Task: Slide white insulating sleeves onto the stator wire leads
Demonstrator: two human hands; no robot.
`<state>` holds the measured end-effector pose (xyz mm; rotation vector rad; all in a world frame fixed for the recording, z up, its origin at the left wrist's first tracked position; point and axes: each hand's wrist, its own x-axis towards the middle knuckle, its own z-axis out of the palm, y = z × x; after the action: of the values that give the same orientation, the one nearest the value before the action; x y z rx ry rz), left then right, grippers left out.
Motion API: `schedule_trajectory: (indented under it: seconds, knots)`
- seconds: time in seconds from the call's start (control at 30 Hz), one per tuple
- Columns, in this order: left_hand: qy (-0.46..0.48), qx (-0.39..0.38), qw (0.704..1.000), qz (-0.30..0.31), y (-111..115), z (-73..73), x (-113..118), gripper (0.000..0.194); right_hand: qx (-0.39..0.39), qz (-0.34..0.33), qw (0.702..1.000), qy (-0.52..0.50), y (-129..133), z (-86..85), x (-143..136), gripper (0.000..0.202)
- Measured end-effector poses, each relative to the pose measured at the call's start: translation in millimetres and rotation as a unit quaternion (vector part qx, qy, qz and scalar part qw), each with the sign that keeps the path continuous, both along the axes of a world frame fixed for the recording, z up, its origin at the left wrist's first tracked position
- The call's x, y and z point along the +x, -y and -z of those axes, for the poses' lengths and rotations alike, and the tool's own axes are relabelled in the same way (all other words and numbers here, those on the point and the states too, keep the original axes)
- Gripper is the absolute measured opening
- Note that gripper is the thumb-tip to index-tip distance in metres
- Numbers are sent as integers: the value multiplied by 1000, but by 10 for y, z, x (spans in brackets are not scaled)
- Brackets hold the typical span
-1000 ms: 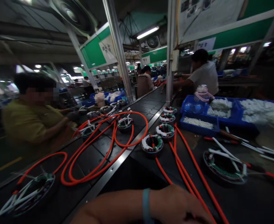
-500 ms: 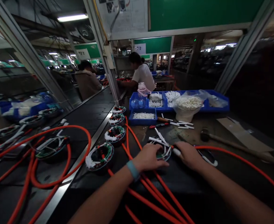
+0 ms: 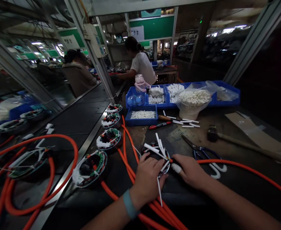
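A round wired part (image 3: 152, 147) with several white sleeves (image 3: 159, 145) standing out of it lies on the dark bench. My left hand (image 3: 148, 179) is bent over its near side, fingers curled; what the fingertips hold is hidden. A thin white strip (image 3: 159, 191) hangs below that hand. At the part's right edge my right hand (image 3: 190, 171) is closed round the end of an orange cable (image 3: 245, 172), and its thumb has a white covering. Scissors (image 3: 202, 152) with white-tipped handles lie beyond the right hand.
Four similar round parts (image 3: 90, 169) stand in a row at left with orange cables. Blue bins (image 3: 141, 121) of white pieces are behind, with a red pen (image 3: 159, 125) in front. A hammer (image 3: 245, 143) lies at right. Two people sit farther back.
The view has shifted and tilted down. My left hand has curled its fingers over the part, and the thin white strip now shows below it. The scissors are more fully visible.
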<state>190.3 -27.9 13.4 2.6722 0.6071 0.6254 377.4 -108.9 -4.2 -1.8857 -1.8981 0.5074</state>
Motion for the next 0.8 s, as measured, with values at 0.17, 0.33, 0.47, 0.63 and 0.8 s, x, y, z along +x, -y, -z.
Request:
schedule_trajectory:
  seconds: [0.17, 0.33, 0.47, 0.63, 0.8]
  knots:
    - [40, -31, 995, -85, 106, -76, 65, 27, -42, -6, 987, -153, -220, -179, 177, 17]
    - [69, -57, 991, -101, 142, -25, 103, 27, -24, -41, 991, -128, -834, -296, 325, 42]
    - [63, -67, 990, -103, 134, -43, 94, 28, -55, -171, 975, -133, -1152, -443, 196, 47]
    - [70, -70, 987, -128, 157, -69, 124, 30, -46, -228, 970, -70, -1213, -613, 164, 44]
    - [101, -78, 981, -147, 204, -15, 145, 31, -35, -228, 973, 4, -1209, -725, 290, 41]
